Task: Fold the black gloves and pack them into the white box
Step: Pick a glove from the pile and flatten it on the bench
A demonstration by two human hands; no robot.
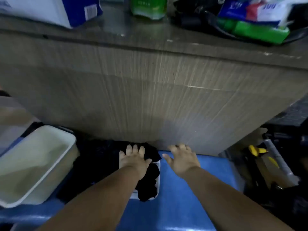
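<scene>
A pile of black gloves [100, 157] lies on the blue surface [180, 189], against the wooden panel. My left hand [133, 159] rests flat on the right part of the pile, fingers straight. Under my left forearm a small white box [158, 177] holds more black glove fabric [150, 180]; most of the box is hidden. My right hand [181, 160] hovers or rests open on the blue surface to the right of the box, fingers spread, holding nothing.
A larger white tub [35, 162] sits tilted at the left. A wooden panel [150, 97] rises just beyond the hands, with a shelf of packages [253, 19] above. Dark clutter with a yellow tool [256, 150] fills the right side.
</scene>
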